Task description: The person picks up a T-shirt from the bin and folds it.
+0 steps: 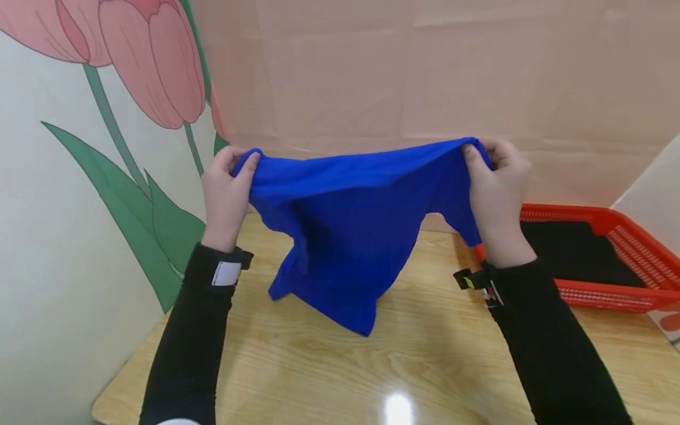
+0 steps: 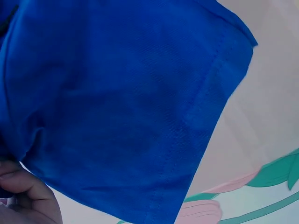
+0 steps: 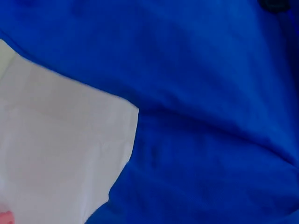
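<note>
A blue T-shirt point(image 1: 356, 236) hangs in the air above the table, stretched between both hands, its lower part drooping in loose folds. At its upper left corner my left hand point(image 1: 228, 198) pinches the fabric between thumb and fingers. My right hand point(image 1: 499, 198) pinches the upper right corner, slightly higher, with a short sleeve hanging beside it. In the left wrist view the shirt point(image 2: 126, 102) shows a stitched hem, and part of a hand point(image 2: 32, 193) grips its edge at the lower left. Blue fabric point(image 3: 196, 74) fills most of the right wrist view.
A red plastic basket point(image 1: 563, 211) stands on the right of the wooden table point(image 1: 319, 366), with black cloth point(image 1: 579, 251) inside. Pinkish sheeting point(image 1: 340, 77) covers the wall behind. The left wall point(image 1: 53, 248) bears painted tulips.
</note>
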A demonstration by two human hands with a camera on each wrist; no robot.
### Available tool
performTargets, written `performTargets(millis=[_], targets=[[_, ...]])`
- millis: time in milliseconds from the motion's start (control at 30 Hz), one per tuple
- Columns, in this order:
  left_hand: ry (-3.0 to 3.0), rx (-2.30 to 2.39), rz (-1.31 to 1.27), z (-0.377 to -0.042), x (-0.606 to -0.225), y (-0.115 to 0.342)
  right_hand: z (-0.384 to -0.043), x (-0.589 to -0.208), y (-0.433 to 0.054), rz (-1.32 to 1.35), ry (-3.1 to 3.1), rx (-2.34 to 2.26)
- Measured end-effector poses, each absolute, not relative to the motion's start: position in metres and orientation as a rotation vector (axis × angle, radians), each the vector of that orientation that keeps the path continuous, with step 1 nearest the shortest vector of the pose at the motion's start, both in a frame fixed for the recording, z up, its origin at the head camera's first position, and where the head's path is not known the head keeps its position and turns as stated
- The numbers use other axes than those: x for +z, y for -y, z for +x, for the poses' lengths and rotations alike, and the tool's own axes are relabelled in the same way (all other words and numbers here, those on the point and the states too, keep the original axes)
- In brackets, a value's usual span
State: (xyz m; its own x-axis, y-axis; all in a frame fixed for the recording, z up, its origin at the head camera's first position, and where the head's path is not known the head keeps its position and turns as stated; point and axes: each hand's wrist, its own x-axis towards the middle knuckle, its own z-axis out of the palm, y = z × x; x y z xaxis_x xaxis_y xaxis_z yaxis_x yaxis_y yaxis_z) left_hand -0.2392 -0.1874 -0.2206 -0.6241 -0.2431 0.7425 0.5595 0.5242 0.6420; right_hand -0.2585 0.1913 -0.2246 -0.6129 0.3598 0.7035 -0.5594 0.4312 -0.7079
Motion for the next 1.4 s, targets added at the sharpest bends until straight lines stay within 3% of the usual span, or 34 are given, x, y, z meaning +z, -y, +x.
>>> performTargets(millis=[233, 533, 767, 1000, 1133, 1400], targets=[[2.059, -1.194, -0.159, -0.244, -0.226, 0.192, -0.254, -0.236, -0.186, 0.232, 1.865, 1.206], [2.406, -1.146, 0.016, -0.288, -0.304, 0.22, -0.274, -0.306, -0.156, 0.403, 2.236, 1.14], [2.665, -0.952, 0.105, -0.301, -0.358, 0.233, -0.281, -0.363, -0.131, 0.528, 2.529, 1.074], [2.845, -0.798, 0.16, -0.304, -0.382, 0.246, -0.274, -0.377, -0.133, 0.775, 2.794, 1.14], [2.805, -0.696, 0.066, -0.3, -0.38, 0.245, -0.274, -0.381, -0.15, 0.71, 2.817, 1.13], [2.742, -0.517, -0.505, -0.298, -0.365, 0.201, -0.286, -0.412, -0.178, 0.6, 2.936, 0.91]])
